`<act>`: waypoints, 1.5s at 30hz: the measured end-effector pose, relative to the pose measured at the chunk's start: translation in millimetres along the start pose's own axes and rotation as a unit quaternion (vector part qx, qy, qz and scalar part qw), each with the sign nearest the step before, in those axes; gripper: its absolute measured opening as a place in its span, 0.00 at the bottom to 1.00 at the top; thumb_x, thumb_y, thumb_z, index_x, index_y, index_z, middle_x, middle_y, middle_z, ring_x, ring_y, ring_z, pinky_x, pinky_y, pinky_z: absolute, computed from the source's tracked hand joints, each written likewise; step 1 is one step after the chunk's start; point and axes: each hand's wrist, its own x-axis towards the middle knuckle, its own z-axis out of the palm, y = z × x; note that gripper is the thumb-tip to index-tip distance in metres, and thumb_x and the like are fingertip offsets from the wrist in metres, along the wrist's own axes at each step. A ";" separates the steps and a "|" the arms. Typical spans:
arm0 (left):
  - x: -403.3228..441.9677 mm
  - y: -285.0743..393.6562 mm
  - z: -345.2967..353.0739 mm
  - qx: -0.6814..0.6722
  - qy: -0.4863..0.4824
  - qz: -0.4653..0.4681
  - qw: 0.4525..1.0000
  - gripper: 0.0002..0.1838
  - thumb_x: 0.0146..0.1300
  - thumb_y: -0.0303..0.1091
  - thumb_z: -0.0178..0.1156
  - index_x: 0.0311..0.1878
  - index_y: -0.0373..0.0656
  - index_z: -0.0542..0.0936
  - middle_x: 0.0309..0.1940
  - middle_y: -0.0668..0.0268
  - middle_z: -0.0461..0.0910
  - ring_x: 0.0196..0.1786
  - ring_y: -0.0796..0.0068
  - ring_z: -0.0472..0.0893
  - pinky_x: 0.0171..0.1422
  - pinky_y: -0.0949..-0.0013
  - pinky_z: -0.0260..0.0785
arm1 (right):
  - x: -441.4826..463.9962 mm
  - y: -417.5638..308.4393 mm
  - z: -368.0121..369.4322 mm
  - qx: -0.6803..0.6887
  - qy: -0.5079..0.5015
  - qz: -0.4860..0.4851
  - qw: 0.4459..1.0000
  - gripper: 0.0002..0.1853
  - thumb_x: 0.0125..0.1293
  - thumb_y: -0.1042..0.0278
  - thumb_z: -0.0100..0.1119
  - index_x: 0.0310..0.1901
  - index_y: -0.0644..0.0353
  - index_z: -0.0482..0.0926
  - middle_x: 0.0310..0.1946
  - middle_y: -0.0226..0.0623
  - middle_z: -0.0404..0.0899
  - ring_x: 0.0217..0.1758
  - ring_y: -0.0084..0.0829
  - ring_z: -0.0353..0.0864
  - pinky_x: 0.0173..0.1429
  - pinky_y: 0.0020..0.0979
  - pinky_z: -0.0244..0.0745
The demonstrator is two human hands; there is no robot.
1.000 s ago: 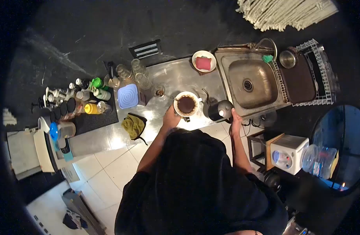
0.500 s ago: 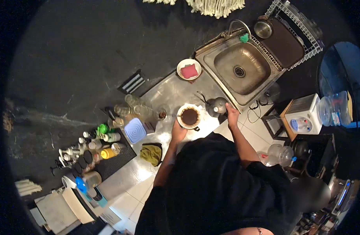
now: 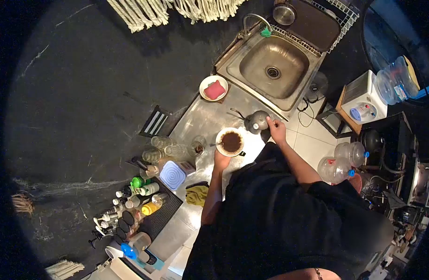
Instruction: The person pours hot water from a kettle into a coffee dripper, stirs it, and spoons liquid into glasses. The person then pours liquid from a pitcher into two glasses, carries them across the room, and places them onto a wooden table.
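Observation:
My left hand (image 3: 221,160) is closed on the near side of a coffee dripper (image 3: 242,140); its thumb and fingers are partly hidden beneath the rim. Dark wet-looking coffee grounds (image 3: 231,141) lie inside a pale filter. To the right, my right hand (image 3: 277,129) is closed at the handle side of a grey gooseneck kettle (image 3: 258,119), whose thin spout points away to the left. The kettle is beside the dripper, apart from it. What stands under the dripper cannot be made out.
A steel sink (image 3: 282,65) adjoins the counter (image 3: 203,114). A white bowl (image 3: 206,84) holds a red sponge. Left of the dripper stand glass jars (image 3: 176,150), a blue-lidded box (image 3: 172,175), a green-yellow cloth (image 3: 196,195) and several bottles (image 3: 150,188). A water dispenser (image 3: 364,100) is at right.
My view has shifted and turned, moving the sink left and up and the bottles right. Both hands keep their holds, with little visible change between kettle and dripper.

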 end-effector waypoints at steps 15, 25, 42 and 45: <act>-1.2 -8.8 -8.9 0.095 -0.023 0.015 0.995 0.30 0.68 0.23 0.62 0.72 0.39 0.66 0.68 0.61 0.72 0.68 0.66 0.74 0.73 0.59 0.69 | -2.1 -4.7 1.4 -0.041 0.022 -0.025 0.999 0.32 0.69 0.43 0.62 0.20 0.65 0.69 0.16 0.33 0.64 0.25 0.23 0.62 0.30 0.35 0.63; -13.3 -5.1 -5.2 0.158 -0.017 0.034 0.987 0.30 0.66 0.22 0.62 0.71 0.39 0.67 0.66 0.61 0.74 0.67 0.67 0.75 0.73 0.60 0.68 | 0.8 -5.5 -1.5 -0.054 0.005 -0.013 0.998 0.30 0.67 0.42 0.65 0.24 0.64 0.72 0.18 0.36 0.69 0.25 0.27 0.66 0.33 0.36 0.66; -42.9 26.5 32.9 0.190 0.019 0.012 0.982 0.32 0.73 0.33 0.57 0.77 0.41 0.58 0.76 0.57 0.59 0.77 0.65 0.61 0.80 0.59 0.54 | -95.6 -151.5 44.4 -0.185 -0.391 -0.466 0.772 0.26 0.57 0.57 0.70 0.58 0.51 0.81 0.63 0.42 0.71 0.76 0.48 0.59 0.75 0.51 0.54; -41.9 11.1 31.2 -0.029 0.055 0.001 0.998 0.32 0.72 0.33 0.57 0.77 0.41 0.59 0.75 0.58 0.61 0.76 0.65 0.63 0.78 0.60 0.56 | -96.0 -141.3 59.9 -0.206 -0.377 -0.485 0.762 0.19 0.59 0.60 0.68 0.52 0.48 0.85 0.61 0.40 0.73 0.76 0.47 0.59 0.76 0.54 0.50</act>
